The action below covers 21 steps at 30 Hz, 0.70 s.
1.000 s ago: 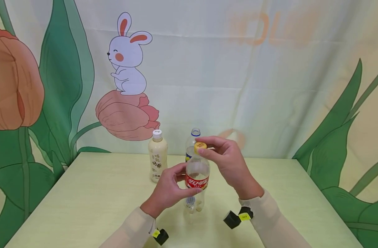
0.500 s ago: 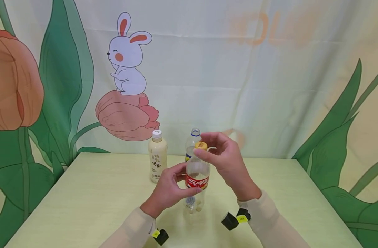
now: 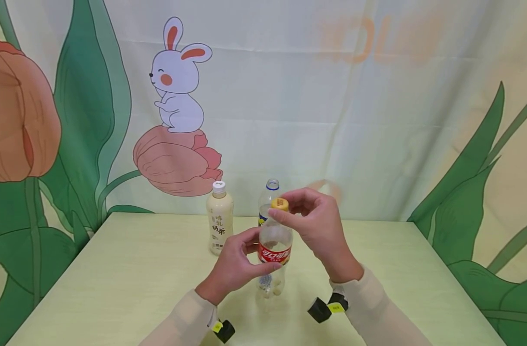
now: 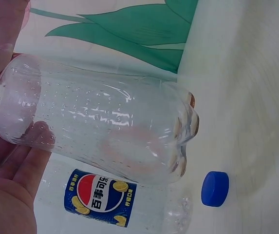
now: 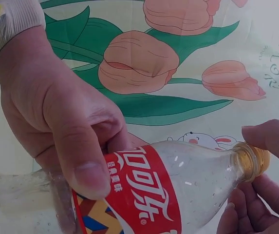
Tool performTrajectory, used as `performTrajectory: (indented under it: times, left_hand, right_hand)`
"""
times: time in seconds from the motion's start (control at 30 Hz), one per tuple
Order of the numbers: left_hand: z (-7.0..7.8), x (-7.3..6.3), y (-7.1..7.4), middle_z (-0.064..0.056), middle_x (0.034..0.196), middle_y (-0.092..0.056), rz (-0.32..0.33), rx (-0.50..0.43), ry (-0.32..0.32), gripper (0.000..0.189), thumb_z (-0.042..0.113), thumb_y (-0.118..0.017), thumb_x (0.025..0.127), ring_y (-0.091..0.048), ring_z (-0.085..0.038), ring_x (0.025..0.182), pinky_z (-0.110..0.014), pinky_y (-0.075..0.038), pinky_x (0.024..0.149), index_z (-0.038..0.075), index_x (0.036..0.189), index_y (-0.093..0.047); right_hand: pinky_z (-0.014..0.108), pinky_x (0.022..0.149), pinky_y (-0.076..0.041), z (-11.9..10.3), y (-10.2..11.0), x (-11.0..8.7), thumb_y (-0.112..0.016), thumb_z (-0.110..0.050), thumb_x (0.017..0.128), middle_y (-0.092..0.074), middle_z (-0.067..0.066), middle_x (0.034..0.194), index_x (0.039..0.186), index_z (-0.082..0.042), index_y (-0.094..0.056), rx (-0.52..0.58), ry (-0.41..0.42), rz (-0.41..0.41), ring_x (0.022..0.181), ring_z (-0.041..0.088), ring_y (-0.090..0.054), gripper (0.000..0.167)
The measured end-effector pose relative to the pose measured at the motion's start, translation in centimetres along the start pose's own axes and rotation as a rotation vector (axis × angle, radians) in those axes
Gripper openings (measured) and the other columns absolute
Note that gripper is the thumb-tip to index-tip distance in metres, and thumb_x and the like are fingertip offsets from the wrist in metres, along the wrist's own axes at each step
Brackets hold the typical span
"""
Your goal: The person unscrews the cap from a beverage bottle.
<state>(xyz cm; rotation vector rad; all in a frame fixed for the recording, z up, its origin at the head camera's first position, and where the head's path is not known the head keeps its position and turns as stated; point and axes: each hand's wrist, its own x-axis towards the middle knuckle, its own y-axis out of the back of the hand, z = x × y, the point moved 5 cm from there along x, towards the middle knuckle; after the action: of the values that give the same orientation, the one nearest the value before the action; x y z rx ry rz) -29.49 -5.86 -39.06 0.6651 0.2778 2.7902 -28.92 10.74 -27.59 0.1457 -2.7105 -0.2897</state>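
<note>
I saw the left hand (image 3: 237, 262) grip the upright red-labelled bottle (image 3: 275, 250); the right hand (image 3: 319, 226) pinched its yellow cap (image 3: 280, 204), at ten o'clock.

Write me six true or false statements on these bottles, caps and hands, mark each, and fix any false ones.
1. The left hand grips the red-labelled bottle. True.
2. Every bottle wears a cap. False: the blue-labelled bottle has none.
3. The right hand is at the yellow cap. True.
4. A blue cap rests on the table. True.
5. The yellow cap lies on the table. False: it is on the red-labelled bottle's neck.
6. All caps are blue or yellow. False: the cream-coloured bottle has a white cap.
</note>
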Motion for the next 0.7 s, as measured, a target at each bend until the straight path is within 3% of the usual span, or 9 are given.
performTrajectory:
  times: [0.17,0.3,0.53,0.7]
  left_hand:
    - [0.08,-0.02,0.01,0.004,0.125,-0.072,0.004,-0.006,-0.002,0.06,0.025,-0.091,0.079,-0.07,-0.015,0.113,-0.026,-0.058,0.097,0.024,0.132,-0.064]
    - [0.23,-0.01,0.07,0.002,0.124,-0.072,0.007,-0.008,-0.005,0.06,0.023,-0.091,0.079,-0.07,-0.016,0.113,-0.026,-0.058,0.097,0.022,0.132,-0.064]
    - [0.46,0.06,0.14,0.0,0.122,-0.073,0.004,-0.028,-0.051,0.059,0.02,-0.091,0.078,-0.07,-0.032,0.114,-0.03,-0.059,0.098,0.019,0.131,-0.064]
    - [0.5,0.14,0.12,0.001,0.123,-0.072,0.003,-0.01,-0.041,0.059,0.02,-0.091,0.078,-0.071,-0.025,0.114,-0.028,-0.059,0.098,0.02,0.131,-0.064]
  right_hand:
    - [0.029,0.075,-0.056,0.33,-0.22,0.11,-0.082,-0.015,0.087,-0.073,0.004,0.101,0.112,-0.006,-0.076,0.067,0.008,-0.058,0.09,0.024,-0.065,0.028]
    - [0.03,0.084,-0.059,0.61,-0.46,0.18,-0.076,-0.014,0.092,-0.07,0.001,0.106,0.121,-0.003,-0.073,0.137,0.01,-0.125,0.094,0.021,-0.067,0.031]
    - [0.043,0.104,-0.051,0.84,-0.77,0.22,-0.064,-0.018,0.1,-0.065,0.005,0.119,0.13,-0.012,-0.07,0.16,0.034,-0.219,0.113,0.024,-0.063,0.03]
    - [0.041,0.102,-0.052,0.83,-0.83,0.17,-0.064,-0.019,0.1,-0.062,0.008,0.128,0.136,-0.013,-0.065,0.157,0.021,-0.233,0.116,0.025,-0.062,0.036]
